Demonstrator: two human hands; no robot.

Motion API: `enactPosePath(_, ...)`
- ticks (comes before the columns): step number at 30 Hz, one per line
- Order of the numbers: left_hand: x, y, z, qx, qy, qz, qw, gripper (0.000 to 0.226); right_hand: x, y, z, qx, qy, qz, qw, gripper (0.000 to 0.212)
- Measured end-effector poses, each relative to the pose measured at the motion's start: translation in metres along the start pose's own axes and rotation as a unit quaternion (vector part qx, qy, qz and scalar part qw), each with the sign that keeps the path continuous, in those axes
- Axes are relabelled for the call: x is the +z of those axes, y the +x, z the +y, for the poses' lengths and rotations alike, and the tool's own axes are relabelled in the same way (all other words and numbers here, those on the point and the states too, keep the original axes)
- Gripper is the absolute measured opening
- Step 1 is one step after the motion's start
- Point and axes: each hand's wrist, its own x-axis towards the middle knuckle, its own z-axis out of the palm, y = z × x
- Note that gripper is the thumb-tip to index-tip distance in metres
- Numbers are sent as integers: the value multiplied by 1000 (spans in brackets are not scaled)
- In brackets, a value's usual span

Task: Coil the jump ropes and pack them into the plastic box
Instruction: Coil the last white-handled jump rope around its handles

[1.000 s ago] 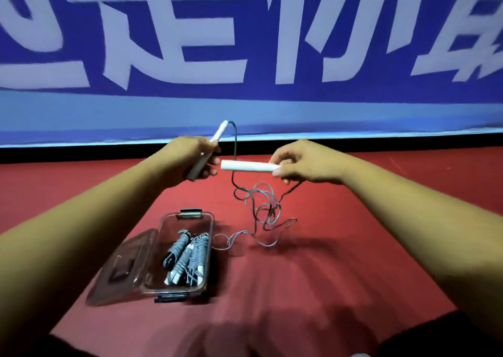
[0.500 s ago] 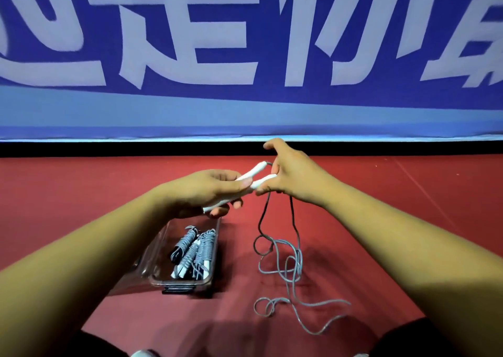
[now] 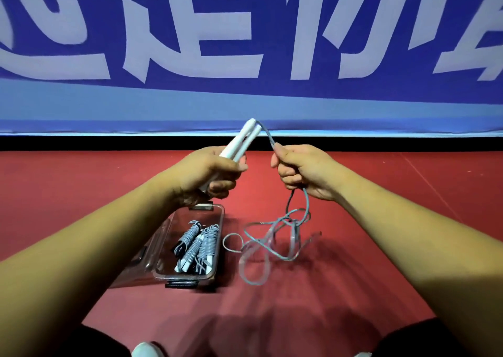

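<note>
My left hand (image 3: 209,173) grips the two white handles (image 3: 242,140) of a jump rope side by side, tips pointing up and away. Its grey cord (image 3: 272,237) leaves the handle tips, passes through my right hand (image 3: 302,170), which is closed on it, and hangs down into a loose tangle on the red floor. Below my left hand stands the clear plastic box (image 3: 217,220), open, with coiled jump ropes (image 3: 197,243) lying inside. Its lid (image 3: 138,264) lies flipped open to the left, partly hidden by my left forearm.
The red floor (image 3: 381,193) stretches to a blue banner wall (image 3: 245,57) with large white characters at the back. White shoe tips (image 3: 148,350) show at the bottom edge between my knees.
My left hand has raised the paired handles and tilted them upright. My right hand let go of the handle tips and slid down onto the cord. The tangle on the floor shifted.
</note>
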Motion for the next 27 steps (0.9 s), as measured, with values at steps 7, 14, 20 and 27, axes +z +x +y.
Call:
enactPosePath(7,-8,4,8,91,-86,135,983,19,-6,1,13,-19,-198,12,980,28)
enactPosePath(14,-13,22,-5,92,-176,286,937,16,13,-3,31,47,-245,-12,968,23)
enactPosePath(20,1,21,-4,63,-192,139,969,9,53,-11,22,54,-169,-127,976,23)
enactPosePath(27,-40,28,6,115,-244,305,913,27,31,-2,43,71,-254,-74,962,15)
